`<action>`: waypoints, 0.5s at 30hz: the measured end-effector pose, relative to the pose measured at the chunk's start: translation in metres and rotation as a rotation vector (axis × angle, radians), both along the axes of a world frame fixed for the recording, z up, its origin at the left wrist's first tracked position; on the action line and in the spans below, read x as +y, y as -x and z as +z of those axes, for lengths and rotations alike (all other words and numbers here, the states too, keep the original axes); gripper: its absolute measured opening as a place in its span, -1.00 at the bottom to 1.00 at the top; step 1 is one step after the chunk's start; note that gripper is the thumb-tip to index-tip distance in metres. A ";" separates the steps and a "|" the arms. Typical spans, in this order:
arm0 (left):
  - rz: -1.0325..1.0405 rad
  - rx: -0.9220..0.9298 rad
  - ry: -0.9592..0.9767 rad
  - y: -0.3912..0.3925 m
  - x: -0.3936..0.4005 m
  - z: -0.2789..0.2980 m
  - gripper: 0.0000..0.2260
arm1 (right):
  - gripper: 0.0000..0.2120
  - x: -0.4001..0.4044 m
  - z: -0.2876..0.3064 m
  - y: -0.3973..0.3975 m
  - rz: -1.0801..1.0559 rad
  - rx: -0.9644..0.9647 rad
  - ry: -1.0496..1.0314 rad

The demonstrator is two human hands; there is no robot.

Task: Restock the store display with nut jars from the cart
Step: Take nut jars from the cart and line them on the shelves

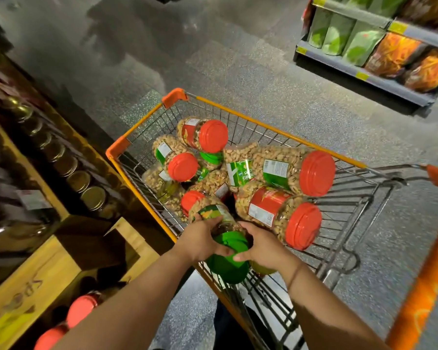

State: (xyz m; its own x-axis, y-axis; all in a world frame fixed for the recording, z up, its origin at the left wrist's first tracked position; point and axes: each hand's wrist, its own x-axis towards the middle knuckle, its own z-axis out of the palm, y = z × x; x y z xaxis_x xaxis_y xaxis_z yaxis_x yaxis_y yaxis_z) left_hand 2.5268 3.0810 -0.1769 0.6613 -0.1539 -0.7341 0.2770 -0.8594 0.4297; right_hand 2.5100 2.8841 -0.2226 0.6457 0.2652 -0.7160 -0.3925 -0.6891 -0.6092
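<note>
Fingers [213,221] of both hands clamp the green-lidded jar [223,233] at the cart [142,117]'s lower-centre rim; open floor [263,72] fills the upper frame.

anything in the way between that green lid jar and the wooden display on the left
Only the cart's orange side rim: the jar, gripped by the left hand and right hand, must lift over it to reach the display.

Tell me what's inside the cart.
The cart holds piled nut jars, mostly red-lidded. Both hands grip a green-lidded jar. Jars underneath are partly covered.
</note>
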 end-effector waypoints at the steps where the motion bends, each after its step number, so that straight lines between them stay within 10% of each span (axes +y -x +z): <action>1: 0.028 -0.013 0.017 0.001 0.001 -0.001 -0.03 | 0.00 0.000 0.001 0.000 -0.017 0.004 -0.013; 15: 0.406 -0.337 0.176 0.001 0.007 0.031 -0.40 | -0.11 -0.007 0.032 -0.004 -0.287 -0.030 -0.292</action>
